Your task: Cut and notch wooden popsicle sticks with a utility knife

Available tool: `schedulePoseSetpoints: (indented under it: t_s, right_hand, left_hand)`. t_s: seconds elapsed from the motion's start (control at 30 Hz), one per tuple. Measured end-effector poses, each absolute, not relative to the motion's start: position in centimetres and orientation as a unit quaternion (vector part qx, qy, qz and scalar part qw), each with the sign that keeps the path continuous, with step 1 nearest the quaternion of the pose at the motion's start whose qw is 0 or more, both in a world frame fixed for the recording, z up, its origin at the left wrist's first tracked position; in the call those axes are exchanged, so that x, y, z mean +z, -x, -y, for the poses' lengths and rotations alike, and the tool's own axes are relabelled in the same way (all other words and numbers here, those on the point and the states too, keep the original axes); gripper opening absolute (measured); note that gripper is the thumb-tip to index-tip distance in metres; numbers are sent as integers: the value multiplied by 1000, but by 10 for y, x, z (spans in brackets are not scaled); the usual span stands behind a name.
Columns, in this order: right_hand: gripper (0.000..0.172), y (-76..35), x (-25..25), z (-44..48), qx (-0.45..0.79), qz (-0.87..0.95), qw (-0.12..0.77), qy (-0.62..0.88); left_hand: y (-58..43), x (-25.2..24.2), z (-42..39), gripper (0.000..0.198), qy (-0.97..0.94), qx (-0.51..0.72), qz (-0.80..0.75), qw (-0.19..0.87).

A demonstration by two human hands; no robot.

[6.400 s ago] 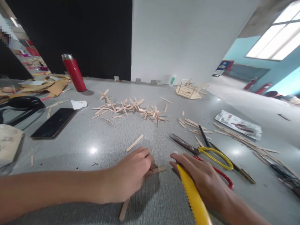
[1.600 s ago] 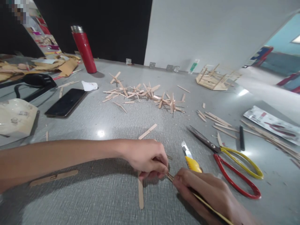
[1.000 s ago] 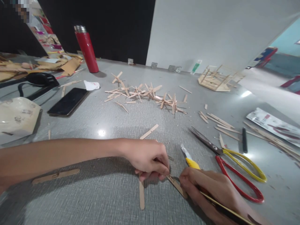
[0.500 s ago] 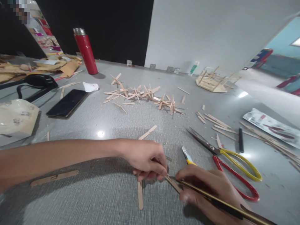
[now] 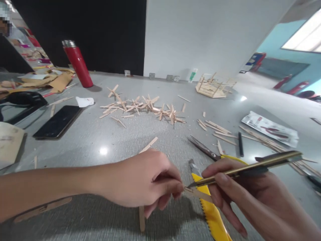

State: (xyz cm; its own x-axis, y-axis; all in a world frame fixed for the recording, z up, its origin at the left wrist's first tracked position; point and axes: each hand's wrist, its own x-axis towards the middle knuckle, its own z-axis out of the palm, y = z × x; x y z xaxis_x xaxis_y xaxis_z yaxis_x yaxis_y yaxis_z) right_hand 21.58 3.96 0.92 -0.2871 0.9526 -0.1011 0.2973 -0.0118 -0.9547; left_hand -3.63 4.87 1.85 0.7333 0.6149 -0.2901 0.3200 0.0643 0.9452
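My left hand [image 5: 150, 182] pinches one end of a small wooden craft stick [image 5: 200, 194], which has a notch near my fingertips. My right hand [image 5: 253, 194] grips a gold-bodied craft knife [image 5: 238, 172] like a pen, its dark tip at the notch. The stick's other end reaches my right fingers. Underneath, a yellow tool [image 5: 213, 217] with a grey tip and toothed edge lies on the table. Another craft stick [image 5: 142, 219] lies partly hidden below my left hand, and a notched stick [image 5: 43, 209] rests beneath my left forearm.
Scissors [image 5: 204, 149] lie behind my right hand, their handles mostly hidden. Farther back are a pile of joined sticks [image 5: 150, 105], a wooden frame model [image 5: 212, 87] and a red bottle [image 5: 77, 63]. A phone [image 5: 59, 122] lies left; a silver packet [image 5: 271, 129] lies right.
Both hands have lifted the stick higher off the table. The craft knife has swung from pointing down-right to rising toward the right. My view has shifted rightward.
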Motion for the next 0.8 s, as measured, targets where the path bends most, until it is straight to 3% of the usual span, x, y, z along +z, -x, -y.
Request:
schedulePoseSetpoints:
  t_s: [0.1,0.3,0.5,0.8]
  right_hand:
    - [29,-212,20,-32,522,633,293,492]
    - [59,-192,44,-24,538,557,274,571]
    - [56,-204,40,-37,600,605,214,479]
    - [54,-198,46,-42,595,613,183,486]
  left_hand:
    - [36,29,-37,32,-670,120,-367,634]
    - [35,32,-25,33,-673,138,-393,611]
    - [35,33,-21,35,-678,149,-391,605]
    - [32,29,-21,32,-708,169,-389,564]
